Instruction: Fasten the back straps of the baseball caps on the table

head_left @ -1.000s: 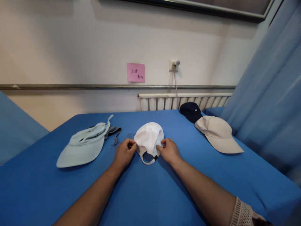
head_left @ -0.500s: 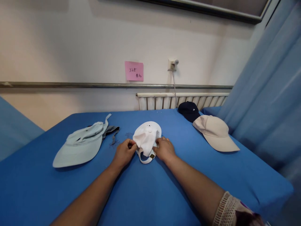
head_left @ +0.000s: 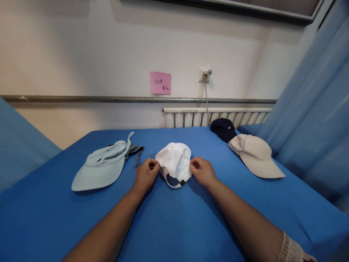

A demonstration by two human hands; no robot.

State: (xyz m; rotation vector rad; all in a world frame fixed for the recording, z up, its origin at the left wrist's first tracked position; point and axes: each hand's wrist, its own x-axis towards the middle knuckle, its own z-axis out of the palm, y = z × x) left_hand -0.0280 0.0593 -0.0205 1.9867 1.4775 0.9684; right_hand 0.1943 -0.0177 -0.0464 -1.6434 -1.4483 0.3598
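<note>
Your left hand and right hand each pinch a side of the white baseball cap, centre of the frame; uneven pulling could skew its floppy shape, and a loose pinch could let one side slump.

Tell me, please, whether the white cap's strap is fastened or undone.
Fastened: the strap forms a closed loop, joined at the dark buckle.

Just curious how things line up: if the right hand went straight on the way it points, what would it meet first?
Most likely the white cap: the right hand pinches at its edge, so going on would press into it. Exact depth is hard to judge.
</note>
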